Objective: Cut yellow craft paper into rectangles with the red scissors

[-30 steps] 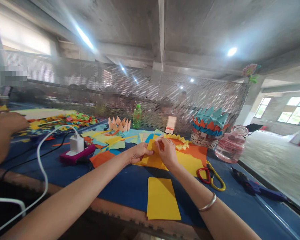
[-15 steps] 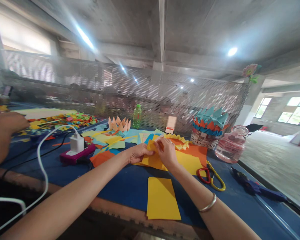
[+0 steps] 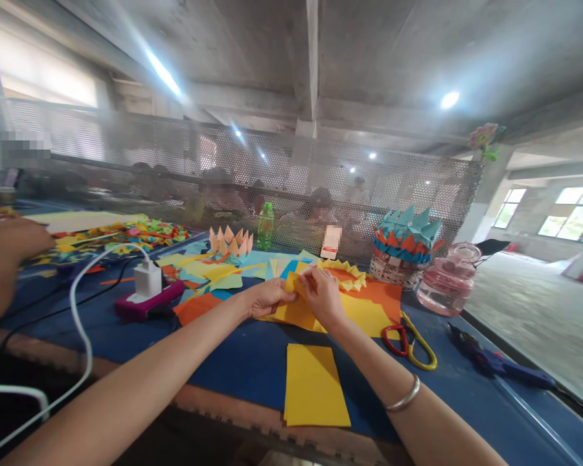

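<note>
two bare forearms reach forward over a blue-topped worktable (image 3: 252, 362), and both hands meet on a small yellow piece of folded paper (image 3: 296, 285) held just above a spread of yellow and orange paper sheets (image 3: 369, 310) near the middle of the table. the left hand (image 3: 267, 299) pinches the folded paper's left edge between thumb and fingers, and the right hand (image 3: 324, 296), with a silver bangle further down its wrist, grips the right side, fingertips pressed on the fold. a flat yellow rectangular paper sheet (image 3: 315, 384) lies closer to the table's near edge, between the two arms. just right of the right wrist lie scissors with red and yellow handles (image 3: 411, 343), and further right a dark blue glue gun (image 3: 490, 364). behind them stand a clear pink glass jar (image 3: 445, 281) and a woven basket topped with teal and orange paper points (image 3: 405, 255). to the left, a white charger block (image 3: 148, 279) sits in a purple power strip, its white cable looping toward the viewer. another person's hand (image 3: 4, 249) shows at the far left edge.
</note>
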### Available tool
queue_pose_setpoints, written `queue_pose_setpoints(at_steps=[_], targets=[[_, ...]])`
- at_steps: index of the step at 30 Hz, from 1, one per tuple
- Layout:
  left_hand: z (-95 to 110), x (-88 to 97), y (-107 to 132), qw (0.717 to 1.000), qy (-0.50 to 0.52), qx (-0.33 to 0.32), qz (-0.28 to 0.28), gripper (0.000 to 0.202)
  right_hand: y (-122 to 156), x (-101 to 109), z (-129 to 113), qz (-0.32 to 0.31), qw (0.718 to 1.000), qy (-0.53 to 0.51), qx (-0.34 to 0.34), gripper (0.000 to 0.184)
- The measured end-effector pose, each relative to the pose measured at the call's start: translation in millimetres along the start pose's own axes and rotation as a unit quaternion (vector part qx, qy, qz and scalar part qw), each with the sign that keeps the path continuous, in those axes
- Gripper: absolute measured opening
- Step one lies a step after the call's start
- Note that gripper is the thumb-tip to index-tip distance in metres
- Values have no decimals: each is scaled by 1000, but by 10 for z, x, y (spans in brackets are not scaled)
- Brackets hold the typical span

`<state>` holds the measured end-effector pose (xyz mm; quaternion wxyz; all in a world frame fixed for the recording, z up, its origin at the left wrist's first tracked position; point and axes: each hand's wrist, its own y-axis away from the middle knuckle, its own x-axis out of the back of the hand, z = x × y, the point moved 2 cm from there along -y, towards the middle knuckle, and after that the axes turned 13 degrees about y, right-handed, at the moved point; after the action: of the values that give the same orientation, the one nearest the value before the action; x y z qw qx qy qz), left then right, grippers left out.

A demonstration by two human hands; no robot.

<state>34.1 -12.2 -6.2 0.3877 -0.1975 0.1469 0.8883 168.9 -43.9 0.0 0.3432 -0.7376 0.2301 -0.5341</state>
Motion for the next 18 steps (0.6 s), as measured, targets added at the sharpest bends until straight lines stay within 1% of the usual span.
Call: queue_pose_setpoints(at_steps=[4,10,15,18], targets=[[7,-13,11,1000,1,-1,-6,22,-1,-7,3,-1,1000,5,0,16],[24,-68,68,1000,1,-8,8,16,-2,-16,10,0,1000,2,-3,16],[29,-86,84,1000,5,-8,15,19,0,-18,11,3,1000,0,-1,15],[25,-72,69,1000,-1,-10,10,16,0,-13,7,1,1000,-1,-3,15]])
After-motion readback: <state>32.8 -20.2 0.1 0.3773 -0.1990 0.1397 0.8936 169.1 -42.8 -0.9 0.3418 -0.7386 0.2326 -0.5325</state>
